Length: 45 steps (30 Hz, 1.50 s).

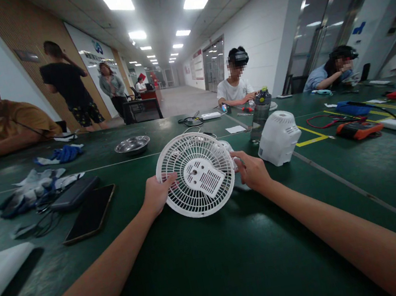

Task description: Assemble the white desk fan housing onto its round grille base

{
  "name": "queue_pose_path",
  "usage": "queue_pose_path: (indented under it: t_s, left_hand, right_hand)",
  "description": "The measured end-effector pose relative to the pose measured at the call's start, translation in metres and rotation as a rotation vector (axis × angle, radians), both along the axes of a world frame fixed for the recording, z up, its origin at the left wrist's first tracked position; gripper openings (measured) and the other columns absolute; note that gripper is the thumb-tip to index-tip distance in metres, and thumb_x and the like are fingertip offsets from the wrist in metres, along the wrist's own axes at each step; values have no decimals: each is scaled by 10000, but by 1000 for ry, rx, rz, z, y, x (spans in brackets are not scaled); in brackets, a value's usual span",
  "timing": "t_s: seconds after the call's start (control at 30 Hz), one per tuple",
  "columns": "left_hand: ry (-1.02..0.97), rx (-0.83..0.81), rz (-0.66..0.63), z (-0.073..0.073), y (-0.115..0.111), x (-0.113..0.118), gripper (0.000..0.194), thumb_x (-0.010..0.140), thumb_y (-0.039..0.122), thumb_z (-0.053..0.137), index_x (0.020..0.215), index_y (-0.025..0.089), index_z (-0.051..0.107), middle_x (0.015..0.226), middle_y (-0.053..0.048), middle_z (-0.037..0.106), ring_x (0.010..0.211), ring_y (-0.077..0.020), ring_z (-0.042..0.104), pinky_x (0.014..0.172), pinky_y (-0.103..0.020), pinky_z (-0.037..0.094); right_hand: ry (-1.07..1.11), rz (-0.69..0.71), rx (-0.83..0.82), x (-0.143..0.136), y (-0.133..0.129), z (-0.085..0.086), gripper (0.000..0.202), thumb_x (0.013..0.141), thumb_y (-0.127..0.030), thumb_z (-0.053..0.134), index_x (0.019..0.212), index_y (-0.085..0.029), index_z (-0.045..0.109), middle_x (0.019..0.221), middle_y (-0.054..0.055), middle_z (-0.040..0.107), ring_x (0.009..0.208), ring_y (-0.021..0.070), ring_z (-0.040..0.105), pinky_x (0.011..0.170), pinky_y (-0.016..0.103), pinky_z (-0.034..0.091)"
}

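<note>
A round white fan grille (213,200) is held up over the green table, its slotted centre plate facing me. My left hand (157,194) grips the grille's left rim, thumb over the front bars and fingers behind. At the right rim, my right hand (254,171) has its fingers curled against the edge. Another white part (225,147) shows behind the grille on that side; most of it is hidden. Just beyond my right hand stands a white plastic housing (279,138) with vent slots.
A dark water bottle (260,115) stands behind the housing. A metal bowl (132,145) sits beyond the grille. On the left lie a phone (90,214), a dark case (76,194) and gloves (32,190). An orange multimeter (359,130) lies right. Several people are around.
</note>
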<state>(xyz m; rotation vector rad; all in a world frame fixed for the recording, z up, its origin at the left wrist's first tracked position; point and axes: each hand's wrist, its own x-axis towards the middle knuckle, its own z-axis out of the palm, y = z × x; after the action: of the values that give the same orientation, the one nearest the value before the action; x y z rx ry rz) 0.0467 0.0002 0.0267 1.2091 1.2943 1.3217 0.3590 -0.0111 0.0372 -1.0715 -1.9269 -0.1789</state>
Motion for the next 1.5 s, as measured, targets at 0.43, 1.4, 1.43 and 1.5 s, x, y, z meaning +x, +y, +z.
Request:
queue_pose_path:
  t_s: [0.43,1.4,1.43,1.5]
  left_hand:
    - [26,6,8,-5,4,-2,200,784,279,745,926,141,716,837,-74,759,727,-217,730,695,-376,609]
    - [73,79,0,-7,6,-6,293,730,366,792,877,129,700,760,-62,739,664,-205,706,662,-356,597]
    - [70,77,3,-7,6,-6,290,730,363,793,876,131,700,759,-63,739,664,-208,707,659,-358,599]
    - [65,75,8,-7,6,-6,281,729,358,796,876,138,700,756,-62,738,668,-214,710,654,-363,603]
  right_hand:
    - [-144,5,257,7,-5,9,322,788,18,450,709,-217,656,724,-15,725,749,162,677,1013,411,504]
    - [-498,708,611,-78,-117,41,219,806,-92,499,611,-160,571,552,-35,387,444,80,182,428,253,193]
    - [-495,714,612,-78,-119,42,215,802,-94,500,611,-160,573,548,-35,382,441,79,181,425,252,193]
    - [-491,723,615,-79,-121,43,211,798,-97,501,611,-159,576,546,-35,382,437,79,184,423,250,199]
